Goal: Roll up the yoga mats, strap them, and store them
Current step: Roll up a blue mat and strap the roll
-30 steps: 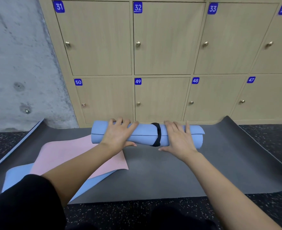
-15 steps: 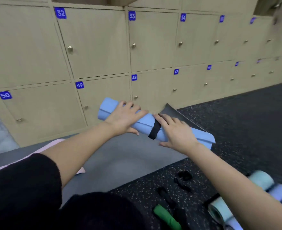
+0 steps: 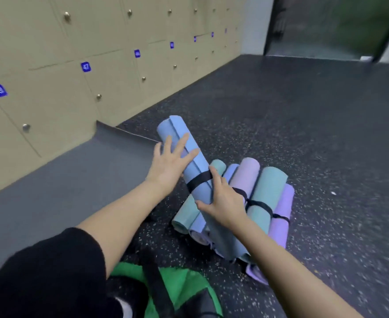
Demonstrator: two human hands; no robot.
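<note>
Blue foam yoga mat, rolled into a tight cylinder (image 3: 190,157), bound round its middle by one black strap (image 3: 199,182). Held between both hands, tilted, with the far end pointing toward the lockers and the near end running down under the right hand.

Left hand (image 3: 169,162): fingers straight and spread, palm laid flat against the upper half of the roll, clasping nothing.

Right hand (image 3: 224,201): wrapped over the roll just below the strap, thumb hooked round the near side, forefinger lying up to the strap; a holding grip.

Black sleeve (image 3: 39,271): on the left arm, ending above the elbow.

Pile of rolled mats (image 3: 269,191): on the floor directly beneath and right of the held roll. Teal, lavender, purple and blue, side by side and stacked, with black bands showing across several. Where the held roll's near end meets the pile cannot be made out.

Flat dark grey mat (image 3: 74,177): spread on the floor to the left, far corner curling up against the locker base.

Black speckled rubber floor (image 3: 315,134): under everything.

Beige wooden lockers (image 3: 51,106): along the left wall, with round metal knobs and blue number plates; 47 and 48 legible.

Green fabric item (image 3: 186,283): close by the person's body, a black band across it, partly cut off.

Dark doorway (image 3: 326,26): far corner, blurred.
</note>
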